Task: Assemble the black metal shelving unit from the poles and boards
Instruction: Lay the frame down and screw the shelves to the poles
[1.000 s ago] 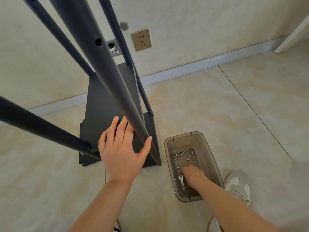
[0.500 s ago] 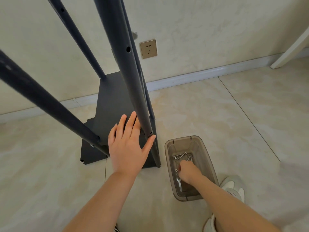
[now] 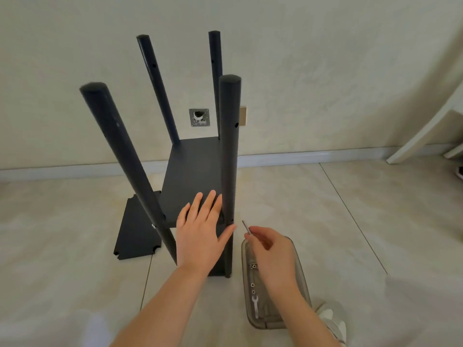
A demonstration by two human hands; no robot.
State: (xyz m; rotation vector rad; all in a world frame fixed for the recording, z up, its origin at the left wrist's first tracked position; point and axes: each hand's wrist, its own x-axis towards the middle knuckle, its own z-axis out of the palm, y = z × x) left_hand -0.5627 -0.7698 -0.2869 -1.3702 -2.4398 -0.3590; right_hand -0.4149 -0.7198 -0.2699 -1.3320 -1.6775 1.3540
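Note:
A black shelving frame stands on the floor: several upright poles, with a black board (image 3: 193, 171) fixed between them low down. My left hand (image 3: 200, 234) lies flat with straight fingers on that board's front edge, thumb against the near right pole (image 3: 229, 151). The near left pole (image 3: 120, 151) leans to the left. My right hand (image 3: 271, 254) pinches a thin silver screw (image 3: 246, 227) just right of the near right pole, above a plastic box (image 3: 304, 304). A second black board (image 3: 135, 231) lies flat on the floor at the left.
The grey translucent plastic box holds small nuts and a flat spanner (image 3: 255, 306). A wall with a socket plate (image 3: 242, 116) and an open junction box (image 3: 199, 117) stands behind the frame. My shoe (image 3: 333, 321) is at the lower right. A white furniture leg (image 3: 423, 131) leans at right.
My right hand came up out of the plastic box holding a screw and moved toward the near right pole. The view pulled back and up, showing the pole tops. My left hand stayed on the board.

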